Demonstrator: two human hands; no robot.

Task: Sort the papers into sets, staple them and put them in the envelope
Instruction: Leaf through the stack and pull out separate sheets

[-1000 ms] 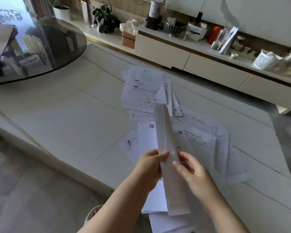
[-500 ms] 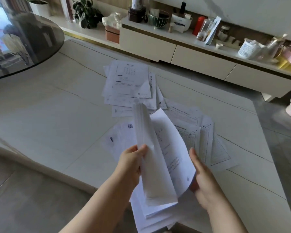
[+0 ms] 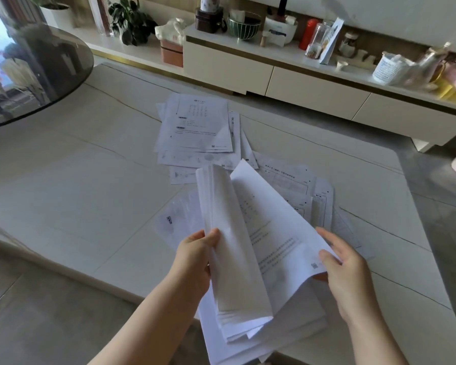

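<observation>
Left hand (image 3: 195, 259): thumb and fingers curled round a thick sheaf of papers (image 3: 231, 246), held up on edge above the table (image 3: 63, 193)
Right hand (image 3: 345, 272): pinching the near corner of one printed sheet (image 3: 277, 233), peeled open off the sheaf
Loose papers (image 3: 198, 127): spread flat on the table beyond and under the hands
Sideboard (image 3: 313, 90): cluttered, along the far wall

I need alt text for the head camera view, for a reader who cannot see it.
The left hand grips a folded stack of papers above a pale table, while the right hand pinches one printed sheet peeled from it. More papers lie scattered beyond.
</observation>
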